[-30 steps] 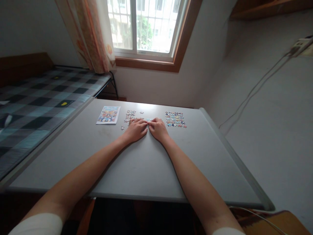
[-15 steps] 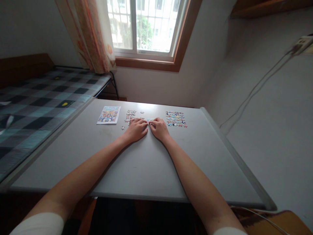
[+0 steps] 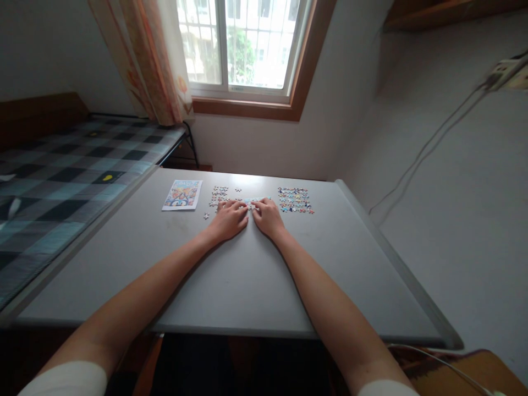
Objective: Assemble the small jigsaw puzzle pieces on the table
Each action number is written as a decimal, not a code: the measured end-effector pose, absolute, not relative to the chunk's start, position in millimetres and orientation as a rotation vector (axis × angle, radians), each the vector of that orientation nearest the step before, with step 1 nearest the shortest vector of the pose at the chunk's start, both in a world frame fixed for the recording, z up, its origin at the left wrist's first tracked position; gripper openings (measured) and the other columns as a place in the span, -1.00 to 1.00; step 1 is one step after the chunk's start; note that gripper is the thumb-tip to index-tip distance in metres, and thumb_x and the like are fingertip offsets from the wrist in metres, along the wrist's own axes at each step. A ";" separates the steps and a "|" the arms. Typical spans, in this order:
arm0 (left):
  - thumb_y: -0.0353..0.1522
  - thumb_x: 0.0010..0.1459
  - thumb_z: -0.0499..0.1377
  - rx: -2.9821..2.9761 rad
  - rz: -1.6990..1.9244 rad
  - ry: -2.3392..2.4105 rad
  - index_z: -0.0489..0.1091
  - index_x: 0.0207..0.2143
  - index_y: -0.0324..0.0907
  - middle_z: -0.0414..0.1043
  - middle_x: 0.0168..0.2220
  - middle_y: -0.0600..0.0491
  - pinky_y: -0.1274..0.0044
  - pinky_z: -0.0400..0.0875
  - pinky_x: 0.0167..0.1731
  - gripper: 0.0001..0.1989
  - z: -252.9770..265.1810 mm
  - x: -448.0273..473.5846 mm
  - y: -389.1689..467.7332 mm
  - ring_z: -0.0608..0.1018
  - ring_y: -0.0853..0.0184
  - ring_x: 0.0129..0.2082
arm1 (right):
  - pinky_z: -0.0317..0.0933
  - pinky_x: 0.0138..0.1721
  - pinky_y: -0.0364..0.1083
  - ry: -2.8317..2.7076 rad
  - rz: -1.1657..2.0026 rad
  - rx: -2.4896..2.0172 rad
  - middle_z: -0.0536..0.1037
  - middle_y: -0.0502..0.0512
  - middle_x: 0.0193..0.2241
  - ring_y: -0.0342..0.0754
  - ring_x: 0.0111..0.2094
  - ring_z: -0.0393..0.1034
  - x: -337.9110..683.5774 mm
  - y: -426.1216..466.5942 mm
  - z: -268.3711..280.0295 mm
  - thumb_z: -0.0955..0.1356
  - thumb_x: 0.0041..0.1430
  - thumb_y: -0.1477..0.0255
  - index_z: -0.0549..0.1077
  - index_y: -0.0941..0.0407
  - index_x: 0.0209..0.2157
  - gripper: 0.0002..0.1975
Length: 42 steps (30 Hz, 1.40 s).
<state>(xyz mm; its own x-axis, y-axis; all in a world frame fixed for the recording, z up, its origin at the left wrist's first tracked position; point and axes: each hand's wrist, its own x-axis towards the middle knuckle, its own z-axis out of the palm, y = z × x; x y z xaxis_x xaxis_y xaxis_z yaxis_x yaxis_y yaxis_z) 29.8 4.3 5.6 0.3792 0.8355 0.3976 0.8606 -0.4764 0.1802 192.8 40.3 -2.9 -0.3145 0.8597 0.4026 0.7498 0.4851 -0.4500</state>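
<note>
My left hand point(image 3: 231, 217) rests on the table with its fingers bent and drawn together, the tips at a small puzzle piece point(image 3: 249, 205). From the other side my right hand point(image 3: 267, 216) holds the same spot, thumb and forefinger closed at the piece. Just beyond the fingertips lies a light blue joined strip of puzzle point(image 3: 259, 198), partly covered by my right hand. Loose puzzle pieces point(image 3: 220, 192) lie beyond my left hand, some hidden under its fingers. A single piece point(image 3: 207, 215) is to the left of that hand.
Rows of loose pieces point(image 3: 295, 199) are laid out on the right. A printed picture sheet point(image 3: 182, 195) lies at the left of the grey table point(image 3: 247, 286). A bed with a checked cover point(image 3: 82, 165) stands left; a window point(image 3: 239, 49) is ahead, a cable point(image 3: 421, 157) on the right wall.
The piece between my fingertips has moved slightly away from me, towards the joined strip, and more of the strip shows. Both hands stay in nearly the same place; the view has shifted slightly.
</note>
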 end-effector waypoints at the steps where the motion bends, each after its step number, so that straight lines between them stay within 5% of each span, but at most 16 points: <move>1: -0.28 0.19 0.00 -2.568 -0.690 -1.571 0.40 -0.05 -0.07 0.40 0.02 -0.02 0.24 0.05 0.03 -0.67 5.5 29.6 4.4 0.31 0.14 0.07 | 0.15 -0.07 -0.02 -2.117 0.248 -1.323 0.43 0.15 -0.28 0.00 -0.18 0.26 193.2 40.9 -3.3 0.26 0.15 0.49 0.51 0.09 -0.12 -0.71; 7: -0.29 0.18 -0.02 -2.611 -0.647 -1.621 0.36 0.01 -0.10 0.33 0.11 -0.02 0.24 -0.03 0.10 -0.63 5.4 28.9 5.7 0.24 0.16 0.16 | 0.12 -0.03 -0.03 -2.189 0.242 -1.285 0.45 0.12 -0.27 -0.01 -0.15 0.25 193.6 39.7 -2.8 0.28 0.15 0.46 0.55 0.07 -0.21 -0.77; 42: -0.26 0.19 -0.02 -2.593 -0.655 -1.635 0.33 0.05 -0.09 0.33 0.11 -0.01 0.22 -0.02 0.11 -0.60 3.4 28.4 6.4 0.23 0.14 0.16 | 0.10 -0.02 -0.02 -2.202 0.222 -1.405 0.41 0.13 -0.08 0.02 -0.06 0.20 191.9 36.5 2.4 0.20 0.19 0.48 0.46 0.06 -0.04 -0.65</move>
